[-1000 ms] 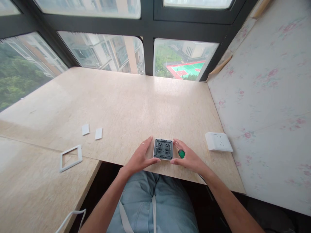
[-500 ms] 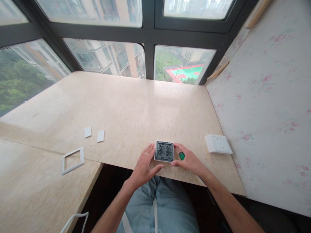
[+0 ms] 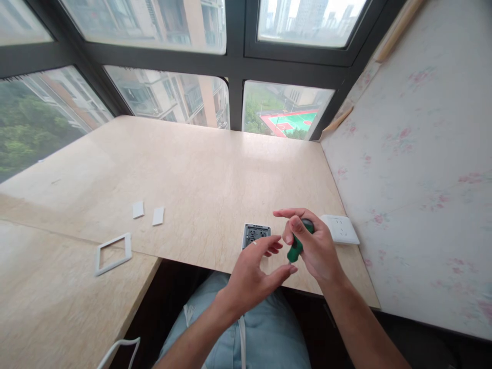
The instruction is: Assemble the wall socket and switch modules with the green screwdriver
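Note:
A green-handled screwdriver point(image 3: 295, 247) is gripped in my right hand point(image 3: 313, 243), its handle tilted and its tip end pointing down toward my left thumb. My left hand point(image 3: 253, 271) is open, fingers apart, its thumb close to the screwdriver's lower end. Behind my left fingers, a square switch module point(image 3: 255, 231) with a dark inner face and a pale rim lies on the tabletop point(image 3: 207, 189); its lower part is hidden by that hand.
Two small white plates point(image 3: 138, 209) point(image 3: 158, 216) lie left of centre. A white rectangular frame point(image 3: 128, 247) rests further left. A white wall socket point(image 3: 340, 229) sits by the flowered wall. A white cable point(image 3: 119, 342) is at the bottom left, near the table's edge.
Both hands have come off the sides of the switch module. My right hand has lifted and turned the screwdriver, and my left hand has moved right, in front of the module.

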Demonstrator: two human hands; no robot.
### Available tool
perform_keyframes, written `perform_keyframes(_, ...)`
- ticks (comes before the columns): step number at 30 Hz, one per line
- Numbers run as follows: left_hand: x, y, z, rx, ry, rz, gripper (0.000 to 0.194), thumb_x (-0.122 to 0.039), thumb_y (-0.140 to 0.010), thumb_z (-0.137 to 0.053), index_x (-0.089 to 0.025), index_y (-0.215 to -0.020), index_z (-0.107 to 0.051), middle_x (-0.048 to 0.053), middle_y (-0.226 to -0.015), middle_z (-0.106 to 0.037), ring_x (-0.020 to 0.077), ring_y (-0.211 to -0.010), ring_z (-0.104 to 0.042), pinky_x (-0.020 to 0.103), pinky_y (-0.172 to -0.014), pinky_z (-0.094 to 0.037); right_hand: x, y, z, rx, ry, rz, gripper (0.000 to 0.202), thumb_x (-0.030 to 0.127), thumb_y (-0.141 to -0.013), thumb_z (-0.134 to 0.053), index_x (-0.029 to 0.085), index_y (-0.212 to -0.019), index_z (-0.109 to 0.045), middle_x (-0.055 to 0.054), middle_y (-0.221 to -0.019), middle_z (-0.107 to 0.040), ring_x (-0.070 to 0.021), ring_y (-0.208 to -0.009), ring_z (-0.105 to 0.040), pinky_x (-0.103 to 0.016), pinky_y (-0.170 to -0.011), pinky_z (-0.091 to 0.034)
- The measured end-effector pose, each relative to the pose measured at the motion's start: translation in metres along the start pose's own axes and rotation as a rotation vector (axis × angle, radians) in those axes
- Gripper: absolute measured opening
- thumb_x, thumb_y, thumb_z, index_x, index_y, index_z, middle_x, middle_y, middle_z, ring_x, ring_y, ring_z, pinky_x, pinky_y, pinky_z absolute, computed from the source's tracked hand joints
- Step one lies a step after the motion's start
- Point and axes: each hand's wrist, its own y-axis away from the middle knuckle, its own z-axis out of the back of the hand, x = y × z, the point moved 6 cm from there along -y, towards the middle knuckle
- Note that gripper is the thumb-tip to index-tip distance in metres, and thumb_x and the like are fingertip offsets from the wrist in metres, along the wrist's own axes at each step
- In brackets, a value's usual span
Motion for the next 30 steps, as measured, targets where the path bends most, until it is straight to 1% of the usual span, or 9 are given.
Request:
perform_keyframes(2, -0.006, -0.008, -0.003, -0.047, 0.065, 0.032, 0.053, -0.029, -0.078, -0.083, -0.021, -0.124, -0.059, 0.005, -0.099, -0.075, 0.0192, -0.086, -0.072, 0.035, -0.081, -0.061, 0.009, -0.002, -0.012, -0.021, -0.046, 0.061, 0.026, 0.048, -0.089, -0.07, 0.022, -0.09, -0.072, -0.005, -0.086, -0.074, -0.0137, -0.07, -0.063, -0.026, -0.062, -0.052)
perform_keyframes(5, -0.009, -0.018, 0.003, -0.128, 0.087, 0.064, 0.052, -0.024, -0.079, -0.081, -0.022, -0.125, -0.058, 0.002, -0.09, -0.075, 0.0172, -0.078, -0.072, 0.031, -0.074, -0.061, 0.017, -0.005, -0.025, -0.02, -0.052, 0.155, 0.026, 0.048, -0.091, -0.068, 0.023, -0.086, -0.071, -0.007, -0.106, -0.075, -0.0205, -0.102, -0.068, -0.034, -0.087, -0.054)
perform_keyframes(8, -0.014, -0.025, 0.011, -0.097, 0.059, 0.024, 0.051, -0.019, -0.079, -0.079, -0.025, -0.126, -0.06, 0.0, -0.087, -0.076, 0.0161, -0.076, -0.073, 0.029, -0.072, -0.06, 0.016, -0.007, -0.028, 0.05, -0.065, 0.172, 0.032, 0.055, -0.092, -0.063, 0.026, -0.1, -0.07, -0.008, -0.129, -0.068, -0.0249, -0.122, -0.062, -0.042, -0.1, -0.051)
perform_keyframes(11, -0.015, -0.031, 0.024, -0.119, 0.083, -0.002, 0.046, -0.021, -0.081, -0.077, -0.023, -0.125, -0.061, 0.001, -0.087, -0.077, 0.0153, -0.075, -0.073, 0.027, -0.071, -0.06, 0.008, -0.008, -0.019, 0.108, -0.079, 0.175, 0.045, 0.064, -0.094, -0.052, 0.029, -0.12, -0.063, -0.009, -0.14, -0.061, -0.027, -0.131, -0.056, -0.046, -0.103, -0.049)
perform_keyframes(14, -0.01, -0.04, 0.038, -0.204, 0.231, 0.016, 0.044, -0.026, -0.083, -0.076, -0.019, -0.123, -0.061, 0.004, -0.089, -0.078, 0.017, -0.078, -0.074, 0.028, -0.07, -0.061, -0.012, -0.005, 0.003, 0.074, 0.105, 0.172, 0.047, 0.061, -0.094, -0.055, 0.029, -0.128, -0.057, -0.011, -0.141, -0.059, -0.0275, -0.133, -0.053, -0.047, -0.106, -0.047)
perform_keyframes(17, -0.002, -0.05, 0.045, -0.235, 0.414, 0.045, 0.043, -0.029, -0.084, -0.075, -0.016, -0.122, -0.059, 0.009, -0.097, -0.078, 0.02, -0.084, -0.076, 0.031, -0.075, -0.063, -0.05, 0.004, 0.021, 0.093, 0.334, 0.102, 0.057, 0.058, -0.087, -0.067, 0.029, -0.133, -0.052, -0.013, -0.144, -0.056, -0.0305, -0.134, -0.052, -0.049, -0.105, -0.047)
perform_keyframes(22, 0.008, -0.059, 0.049, -0.268, 0.471, 0.089, 0.035, -0.029, -0.082, -0.077, -0.015, -0.109, -0.06, 0.01, -0.108, -0.074, 0.0185, -0.078, -0.076, 0.029, -0.069, -0.063, -0.108, 0.022, 0.029, 0.211, 0.502, 0.05, 0.084, 0.059, -0.076, -0.078, 0.028, -0.146, -0.041, -0.015, -0.152, -0.046, -0.0335, -0.142, -0.043, -0.054, -0.112, -0.041)
perform_keyframes(27, 0.008, -0.062, 0.052, -0.319, 0.494, 0.046, 0.035, -0.032, -0.084, -0.078, -0.016, -0.109, -0.06, 0.006, -0.101, -0.074, 0.0176, -0.078, -0.076, 0.03, -0.073, -0.063, -0.124, 0.02, 0.024, 0.252, 0.555, 0.122, 0.095, 0.056, -0.074, -0.081, 0.028, -0.152, -0.033, -0.016, -0.157, -0.04, -0.0346, -0.147, -0.036, -0.057, -0.118, -0.033)
perform_keyframes(30, 0.006, -0.065, 0.046, -0.263, 0.529, 0.014, 0.034, -0.031, -0.085, -0.078, -0.019, -0.111, -0.061, 0.005, -0.103, -0.074, 0.0188, -0.085, -0.077, 0.032, -0.08, -0.062, -0.124, 0.016, 0.023, 0.241, 0.585, 0.139, 0.094, 0.052, -0.076, -0.08, 0.03, -0.153, -0.032, -0.015, -0.158, -0.039, -0.0359, -0.147, -0.035, -0.058, -0.12, -0.031)
